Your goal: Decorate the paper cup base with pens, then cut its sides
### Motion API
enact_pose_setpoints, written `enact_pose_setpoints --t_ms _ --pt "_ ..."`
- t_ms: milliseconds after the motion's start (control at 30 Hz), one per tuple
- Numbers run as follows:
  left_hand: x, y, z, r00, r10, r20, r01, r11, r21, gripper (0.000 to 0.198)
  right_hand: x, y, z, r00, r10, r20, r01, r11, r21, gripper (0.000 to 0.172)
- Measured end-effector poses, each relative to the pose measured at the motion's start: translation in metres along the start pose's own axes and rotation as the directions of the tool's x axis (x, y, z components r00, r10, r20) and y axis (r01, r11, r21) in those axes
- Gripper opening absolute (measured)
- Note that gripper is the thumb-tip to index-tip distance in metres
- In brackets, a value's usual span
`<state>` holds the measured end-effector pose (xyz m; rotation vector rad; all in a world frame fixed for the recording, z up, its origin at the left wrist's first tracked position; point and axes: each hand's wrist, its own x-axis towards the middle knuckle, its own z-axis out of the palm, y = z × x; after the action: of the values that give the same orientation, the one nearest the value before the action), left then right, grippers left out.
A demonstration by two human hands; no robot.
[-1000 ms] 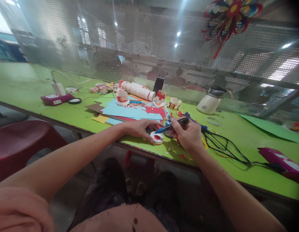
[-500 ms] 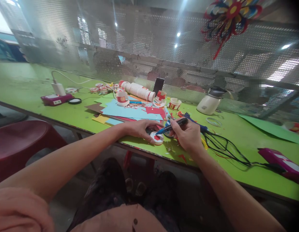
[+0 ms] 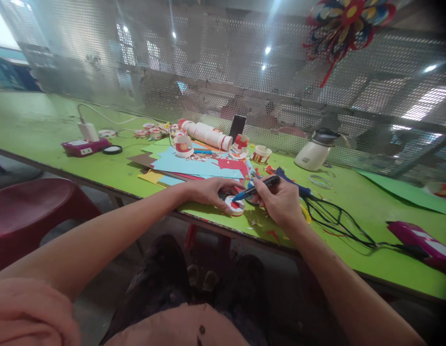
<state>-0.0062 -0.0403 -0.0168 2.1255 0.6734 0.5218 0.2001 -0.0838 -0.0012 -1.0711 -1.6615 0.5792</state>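
My left hand (image 3: 215, 193) grips a small round white disc (image 3: 239, 209) by its edge, thumb at the near side and fingers behind. The disc has a red patch in its middle and a patterned surface, and it lies at the front of the green table. My right hand (image 3: 280, 199) is closed around a marker pen (image 3: 257, 188) with a black barrel and a blue front end. The blue end points down at the disc's red patch; whether it touches cannot be made out. Paper scraps (image 3: 255, 222) lie beside my right hand.
Coloured paper sheets (image 3: 183, 166), cut paper cups (image 3: 262, 154) and a row of stacked cups (image 3: 206, 136) lie behind my hands. A phone (image 3: 238, 126) leans there. On the right are a white flask (image 3: 313, 154), black cables (image 3: 338, 223) and a purple power strip (image 3: 421, 245).
The whole view has shifted very slightly. Both hands keep the same hold on the disc and the marker pen, with almost no movement.
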Motion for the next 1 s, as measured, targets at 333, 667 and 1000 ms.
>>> enact_pose_setpoints --t_ms 333,667,1000 --pt "0.0008 -0.0032 -0.0004 1.000 0.022 0.005 -0.022 1.000 0.010 0.075 -0.0007 0.0023 0.0000 1.000 -0.005 -0.001 0.005 0.999 0.034 0.032" --pt "0.0006 0.0010 0.0002 1.000 -0.006 0.001 0.006 1.000 0.007 0.077 0.0002 -0.0007 -0.0015 0.998 -0.037 0.046 0.038 0.999 -0.024 0.028" --pt "0.0003 -0.0027 0.0003 0.999 0.035 0.007 -0.035 0.999 -0.001 0.072 0.0008 0.0020 0.0000 0.998 -0.044 0.033 0.045 0.998 -0.034 0.033"
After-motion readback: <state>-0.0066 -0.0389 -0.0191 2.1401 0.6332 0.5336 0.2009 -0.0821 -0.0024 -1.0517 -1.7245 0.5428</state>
